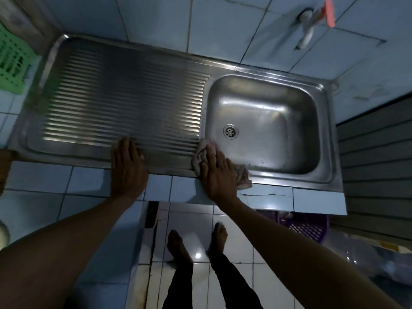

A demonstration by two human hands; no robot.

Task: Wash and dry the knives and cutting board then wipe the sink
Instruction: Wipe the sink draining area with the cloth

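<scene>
A stainless steel sink (263, 121) with a ribbed drainboard (124, 97) on its left fills the middle of the view. My right hand (217, 172) lies flat on a crumpled pinkish cloth (242, 175), pressing it onto the sink's front rim between drainboard and basin. My left hand (128, 168) rests flat with straight fingers on the front edge of the drainboard. The basin holds nothing but its drain (230, 131). No knives or cutting board are in view.
A white tap (308, 30) with a pink handle sticks out of the tiled wall at the upper right. A green plastic basket (12, 61) stands at the far left. A purple basket (310, 226) sits below the counter. My bare feet stand on the tiled floor.
</scene>
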